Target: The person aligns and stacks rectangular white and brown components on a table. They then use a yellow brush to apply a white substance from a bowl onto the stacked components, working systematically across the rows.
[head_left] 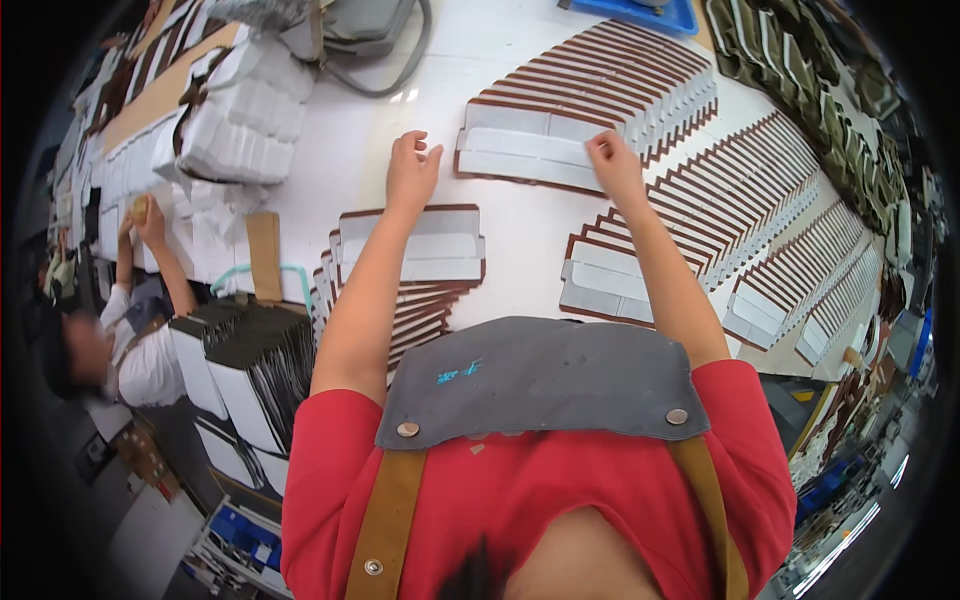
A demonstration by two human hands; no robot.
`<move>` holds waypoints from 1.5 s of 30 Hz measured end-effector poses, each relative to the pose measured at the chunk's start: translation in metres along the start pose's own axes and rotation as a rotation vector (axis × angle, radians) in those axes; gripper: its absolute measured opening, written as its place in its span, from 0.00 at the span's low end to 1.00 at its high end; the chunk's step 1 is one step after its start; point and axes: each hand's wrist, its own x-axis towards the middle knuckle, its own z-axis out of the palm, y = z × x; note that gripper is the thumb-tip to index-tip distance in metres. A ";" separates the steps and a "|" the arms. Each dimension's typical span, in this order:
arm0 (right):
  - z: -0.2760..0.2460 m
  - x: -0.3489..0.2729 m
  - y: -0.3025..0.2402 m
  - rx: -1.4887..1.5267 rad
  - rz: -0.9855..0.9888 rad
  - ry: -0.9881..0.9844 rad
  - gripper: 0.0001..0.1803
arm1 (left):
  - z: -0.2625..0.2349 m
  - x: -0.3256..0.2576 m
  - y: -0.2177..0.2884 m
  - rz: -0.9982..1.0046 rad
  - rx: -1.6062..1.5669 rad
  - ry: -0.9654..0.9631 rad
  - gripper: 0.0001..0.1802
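My left hand [411,172] hovers over the white table, fingers apart with nothing in them, just left of a fanned row of flat panels. My right hand [613,165] is closed, thumb and fingertips pinched at the right end of the front brown-edged white panel [525,150]. Behind that panel, several like it overlap in a long fan [600,75] running to the far right. Another small fan, topped by a brown-edged panel [410,245], lies under my left forearm. A further panel row [605,275] reaches away beyond my right forearm.
Two shorter panel rows [755,308] lie at the right, beside dark green strips [790,90]. A grey bag [360,30], white bundles [245,120] and a blue tray [680,15] lie farther off. Dark-edged stacked sheets [255,360] stand left. Another person [150,350] works at the far left.
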 end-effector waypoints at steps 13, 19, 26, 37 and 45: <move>0.096 -0.141 -0.068 0.692 0.607 -0.692 0.35 | -0.084 -0.210 -0.094 -0.228 0.583 0.186 0.25; 0.126 -0.145 -0.053 0.302 0.211 -0.693 0.15 | -0.075 -0.209 -0.094 -0.221 0.553 0.266 0.26; 0.105 -0.124 -0.044 0.099 -0.079 -0.567 0.17 | -0.074 -0.213 -0.104 -0.238 0.542 0.251 0.28; 0.041 -0.116 -0.043 0.045 -0.128 -0.528 0.12 | -0.075 -0.211 -0.101 -0.271 0.576 0.228 0.28; 0.037 -0.123 -0.088 0.614 0.101 -0.767 0.15 | -0.079 -0.183 -0.062 -0.331 -0.222 0.312 0.26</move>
